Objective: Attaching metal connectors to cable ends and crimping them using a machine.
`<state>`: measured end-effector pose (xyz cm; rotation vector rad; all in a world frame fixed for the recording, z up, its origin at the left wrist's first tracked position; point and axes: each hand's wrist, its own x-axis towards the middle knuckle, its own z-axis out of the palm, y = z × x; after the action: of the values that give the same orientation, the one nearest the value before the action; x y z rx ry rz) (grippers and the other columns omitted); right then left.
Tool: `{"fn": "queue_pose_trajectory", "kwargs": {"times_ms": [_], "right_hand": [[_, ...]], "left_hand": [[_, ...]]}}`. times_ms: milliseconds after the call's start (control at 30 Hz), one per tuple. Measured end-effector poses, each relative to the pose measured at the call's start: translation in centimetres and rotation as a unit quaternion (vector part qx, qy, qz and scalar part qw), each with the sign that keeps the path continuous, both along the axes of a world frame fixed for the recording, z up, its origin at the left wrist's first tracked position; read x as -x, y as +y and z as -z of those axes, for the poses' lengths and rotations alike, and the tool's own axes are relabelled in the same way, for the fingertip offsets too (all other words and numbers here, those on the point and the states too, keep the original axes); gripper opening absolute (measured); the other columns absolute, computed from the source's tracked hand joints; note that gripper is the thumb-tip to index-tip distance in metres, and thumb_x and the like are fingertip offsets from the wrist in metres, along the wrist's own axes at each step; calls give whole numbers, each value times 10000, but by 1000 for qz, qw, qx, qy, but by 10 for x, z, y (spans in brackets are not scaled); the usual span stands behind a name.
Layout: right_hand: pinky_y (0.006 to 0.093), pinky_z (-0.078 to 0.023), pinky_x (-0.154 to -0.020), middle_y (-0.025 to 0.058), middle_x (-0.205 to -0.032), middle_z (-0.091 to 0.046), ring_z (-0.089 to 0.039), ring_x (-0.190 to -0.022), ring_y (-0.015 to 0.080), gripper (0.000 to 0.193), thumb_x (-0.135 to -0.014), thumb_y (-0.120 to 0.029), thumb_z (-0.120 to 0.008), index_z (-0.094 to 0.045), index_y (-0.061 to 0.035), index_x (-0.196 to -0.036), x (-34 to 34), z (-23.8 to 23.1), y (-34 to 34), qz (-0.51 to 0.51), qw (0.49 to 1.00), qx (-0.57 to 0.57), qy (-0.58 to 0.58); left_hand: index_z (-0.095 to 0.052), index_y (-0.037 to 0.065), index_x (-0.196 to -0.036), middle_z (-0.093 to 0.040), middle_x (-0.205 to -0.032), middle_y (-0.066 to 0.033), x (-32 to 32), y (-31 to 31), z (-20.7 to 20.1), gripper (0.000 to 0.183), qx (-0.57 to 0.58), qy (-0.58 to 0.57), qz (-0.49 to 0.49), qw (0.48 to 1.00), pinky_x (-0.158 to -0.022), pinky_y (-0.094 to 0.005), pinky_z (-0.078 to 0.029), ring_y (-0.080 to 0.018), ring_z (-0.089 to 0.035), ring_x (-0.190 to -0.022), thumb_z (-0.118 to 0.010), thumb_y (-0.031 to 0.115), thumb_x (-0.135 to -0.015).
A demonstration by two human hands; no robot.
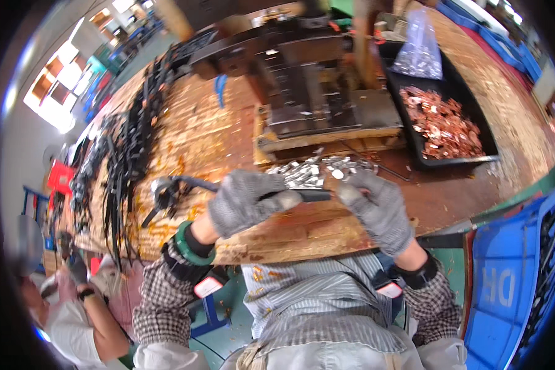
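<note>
My left hand [246,200], in a grey knit glove, is closed round a black cable [314,195], its thumb lying along it. A short length of the cable spans the gap to my right hand [379,209], also gloved in grey. The right fingers pinch the cable's end, where a little reddish copper colour shows; the exact end is hidden by the fingers. On the other side of my left hand, a dark cable [194,182] runs to a black coiled part [163,192] on the table. Just beyond both hands lies a heap of small silver metal pieces [305,174].
A dark metal press [308,86] stands on a wooden base ahead. Right of it, a black tray [484,139] holds copper pieces [441,126] and a clear plastic bag [420,52]. Black cables [126,142] lie left. A blue crate [499,277] stands right; a co-worker [74,314] sits lower left.
</note>
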<state>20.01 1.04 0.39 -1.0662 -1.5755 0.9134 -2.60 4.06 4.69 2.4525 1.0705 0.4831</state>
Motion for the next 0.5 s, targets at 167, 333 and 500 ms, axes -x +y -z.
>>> {"fn": "queue_pose_trajectory", "kwargs": {"times_ms": [167, 333, 500], "right_hand": [[273, -417, -547, 72, -628, -559, -523, -565, 138, 242, -799, -269, -604, -610, -27, -794, -14, 2, -15, -23, 998, 47, -46], [254, -416, -548, 44, -616, -551, -508, -566, 109, 228, -786, -251, -625, -602, -27, -750, -22, 9, -22, 28, 995, 88, -38], [231, -406, -526, 14, -613, -548, -490, -558, 79, 199, -768, -215, -648, -599, -24, -739, -25, 16, -28, 15, 986, 163, 38]], "left_hand": [[-637, 97, -778, -546, -618, -111, -2, -20, 11, 237, 15, 31, -41, 999, -518, -326, -418, -262, -545, -566, -628, 332, -755], [-618, 72, -946, -562, -1000, -100, 32, -39, 6, 397, -141, -1, -211, 967, -758, -330, -472, -256, -555, -916, -761, 237, -614], [-487, 54, -1142, -485, -1137, -191, 158, -45, 10, 708, -101, 271, -460, 840, -830, -378, -440, -335, -521, -981, -776, 341, -563]]}}
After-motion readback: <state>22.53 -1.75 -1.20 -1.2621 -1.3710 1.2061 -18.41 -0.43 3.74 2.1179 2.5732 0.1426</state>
